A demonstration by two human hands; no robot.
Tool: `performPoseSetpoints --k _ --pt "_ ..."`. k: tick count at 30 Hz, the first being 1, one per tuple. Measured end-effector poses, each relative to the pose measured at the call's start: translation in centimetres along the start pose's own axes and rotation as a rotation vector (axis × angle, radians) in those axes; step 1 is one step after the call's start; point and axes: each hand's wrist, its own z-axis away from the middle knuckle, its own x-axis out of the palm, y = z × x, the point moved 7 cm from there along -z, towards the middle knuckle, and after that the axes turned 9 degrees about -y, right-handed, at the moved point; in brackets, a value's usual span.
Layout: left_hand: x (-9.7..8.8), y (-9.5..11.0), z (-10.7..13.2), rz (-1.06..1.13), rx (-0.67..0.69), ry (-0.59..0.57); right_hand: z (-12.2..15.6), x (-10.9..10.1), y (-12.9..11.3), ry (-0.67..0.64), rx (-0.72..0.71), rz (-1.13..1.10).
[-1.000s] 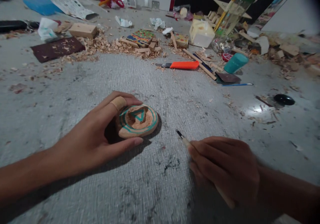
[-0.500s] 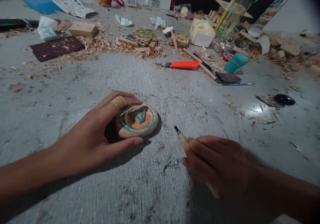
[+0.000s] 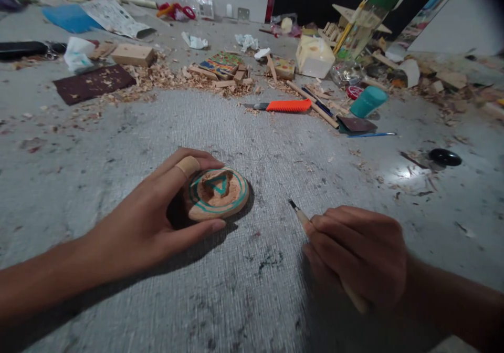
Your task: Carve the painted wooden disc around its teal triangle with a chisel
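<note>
A round wooden disc (image 3: 236,206) rests on the table, with a carved hollow, a green triangle inside it and green rings around its rim. My left hand (image 3: 157,206) grips its left side, fingers at the far edge and thumb along the near edge; a tan bandage (image 3: 188,166) wraps one finger. To the right of the disc, apart from it, my right hand (image 3: 358,253) is closed around a slim wood-carving chisel (image 3: 302,217) with a pale wooden handle. Its small dark metal tip points up and left, off the disc.
Beyond my hands lies an orange-handled knife (image 3: 289,105). Wood shavings (image 3: 169,80), a dark sandpaper sheet (image 3: 94,83) and a wooden block (image 3: 133,55) spread across the back. At right are a teal cup (image 3: 369,101), a thin blue stick (image 3: 372,135) and a black oval object (image 3: 444,157).
My right hand has moved right with the chisel, away from the disc. My left hand stays on the disc. The whole view has shifted slightly.
</note>
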Motion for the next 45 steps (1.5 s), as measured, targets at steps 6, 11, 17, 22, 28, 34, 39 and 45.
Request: performPoseSetpoints --k 6,11,17,22,28,34,39,45 --pt "0.0 -0.2 -0.1 0.000 0.024 -0.010 0.0 0.6 -0.6 0.025 -0.010 0.050" --pt "0.0 -0.1 -0.1 0.024 -0.015 -0.027 -0.8 0.7 0.1 -0.038 0.061 0.022" --pt "0.1 0.0 0.1 0.049 -0.043 -0.021 -0.7 0.4 0.9 -0.029 0.123 -0.002" --pt "0.1 -0.1 0.1 0.043 -0.036 -0.017 -0.1 0.4 -0.2 -0.001 0.061 0.024" --pt "0.0 -0.3 0.0 0.031 -0.019 -0.004 0.0 0.2 -0.8 0.007 0.045 0.040" --pt "0.0 -0.4 -0.1 0.023 0.020 -0.032 -0.3 0.7 -0.8 -0.044 0.054 0.084" --pt "0.0 0.2 0.0 0.048 -0.045 -0.009 -0.5 0.6 -0.2 -0.031 0.068 0.123" --pt "0.0 -0.3 0.0 0.046 -0.010 -0.015 -0.3 0.2 -0.4 -0.042 0.086 0.099"
